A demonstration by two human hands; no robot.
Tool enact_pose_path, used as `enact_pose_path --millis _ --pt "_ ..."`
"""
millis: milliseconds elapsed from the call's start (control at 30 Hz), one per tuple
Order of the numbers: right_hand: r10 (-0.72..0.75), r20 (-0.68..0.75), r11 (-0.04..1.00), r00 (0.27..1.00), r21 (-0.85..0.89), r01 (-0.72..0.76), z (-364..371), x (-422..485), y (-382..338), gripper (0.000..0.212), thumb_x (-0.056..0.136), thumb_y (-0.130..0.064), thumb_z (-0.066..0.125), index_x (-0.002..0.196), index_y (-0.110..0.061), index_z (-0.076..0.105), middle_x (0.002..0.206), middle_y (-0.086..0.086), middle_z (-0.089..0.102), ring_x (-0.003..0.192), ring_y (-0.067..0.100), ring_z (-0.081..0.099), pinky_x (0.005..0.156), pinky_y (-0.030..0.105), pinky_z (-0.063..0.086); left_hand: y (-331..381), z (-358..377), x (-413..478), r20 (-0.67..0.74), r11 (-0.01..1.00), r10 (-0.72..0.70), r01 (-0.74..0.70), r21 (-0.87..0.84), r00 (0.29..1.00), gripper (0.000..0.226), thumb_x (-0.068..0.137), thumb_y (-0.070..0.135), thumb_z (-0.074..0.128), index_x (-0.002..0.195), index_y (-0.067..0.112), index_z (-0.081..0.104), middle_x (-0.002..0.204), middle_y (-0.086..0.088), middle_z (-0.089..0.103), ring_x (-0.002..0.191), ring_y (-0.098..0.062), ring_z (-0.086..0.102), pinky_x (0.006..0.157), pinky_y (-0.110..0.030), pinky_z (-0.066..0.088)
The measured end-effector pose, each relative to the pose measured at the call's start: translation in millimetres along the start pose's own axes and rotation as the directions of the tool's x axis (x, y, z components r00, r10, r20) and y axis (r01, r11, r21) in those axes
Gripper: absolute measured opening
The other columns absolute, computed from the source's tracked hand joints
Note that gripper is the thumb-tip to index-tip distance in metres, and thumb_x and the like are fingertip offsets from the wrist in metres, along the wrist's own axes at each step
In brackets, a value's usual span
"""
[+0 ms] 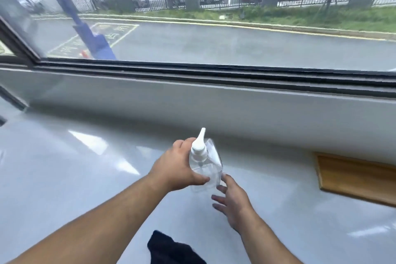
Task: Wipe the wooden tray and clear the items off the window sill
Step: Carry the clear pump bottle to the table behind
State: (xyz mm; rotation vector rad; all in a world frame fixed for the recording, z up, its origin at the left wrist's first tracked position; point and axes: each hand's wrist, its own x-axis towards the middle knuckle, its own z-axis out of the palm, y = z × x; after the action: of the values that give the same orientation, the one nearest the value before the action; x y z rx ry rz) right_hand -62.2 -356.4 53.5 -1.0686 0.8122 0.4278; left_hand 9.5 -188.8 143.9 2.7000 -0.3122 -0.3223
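Observation:
A clear plastic pump bottle (206, 165) with a white nozzle is held above the glossy grey sill surface (85, 178), near the middle of the view. My left hand (177, 167) grips its left side. My right hand (232, 201) is just below and right of the bottle, fingers spread, fingertips at or near its base. A wooden tray (355, 178) lies flat at the right edge, partly cut off. A dark cloth (171, 248) lies crumpled on the surface at the bottom, between my forearms.
A low white wall (214, 109) rises behind the surface up to the dark window frame (214, 73). Through the glass are a road, a fence and parked cars. A dark frame post (15, 43) stands at the far left.

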Motion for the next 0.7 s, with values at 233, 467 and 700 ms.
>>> enact_pose_path --millis 233,467,700 --pt "0.009 0.261 0.955 0.965 -0.290 0.069 173 -83 66 0.047 0.099 -0.048 0.058 0.139 -0.024 0.059 0.135 0.009 0.060 0.108 0.034 0.069 0.098 0.050 0.057 -146 -105 -164 -0.229 0.964 -0.259 0.237 -0.118 0.939 0.102 0.052 0.073 0.079 0.142 0.059 0.033 0.132 0.025 0.045 0.105 -0.005 0.058 0.076 -0.028 0.050" --pt "0.122 0.468 0.842 0.875 -0.516 0.158 337 -202 210 0.039 0.098 -0.045 0.061 0.129 -0.022 0.065 0.128 0.013 0.065 0.104 0.037 0.070 0.095 0.050 0.057 -283 -165 -405 -0.406 0.869 -0.495 0.434 -0.238 0.768 0.078 0.048 0.068 0.080 0.120 0.049 0.055 0.125 0.019 0.057 0.104 -0.007 0.065 0.086 -0.038 0.060" --pt "0.305 0.617 0.739 0.725 -0.633 0.228 471 -319 397 0.040 0.098 -0.043 0.060 0.132 -0.022 0.064 0.136 0.012 0.060 0.108 0.038 0.069 0.087 0.046 0.058 -397 -188 -647 -0.465 0.683 -0.720 0.648 -0.338 0.515 0.079 0.052 0.071 0.079 0.123 0.047 0.057 0.128 0.020 0.053 0.097 -0.008 0.066 0.082 -0.034 0.060"
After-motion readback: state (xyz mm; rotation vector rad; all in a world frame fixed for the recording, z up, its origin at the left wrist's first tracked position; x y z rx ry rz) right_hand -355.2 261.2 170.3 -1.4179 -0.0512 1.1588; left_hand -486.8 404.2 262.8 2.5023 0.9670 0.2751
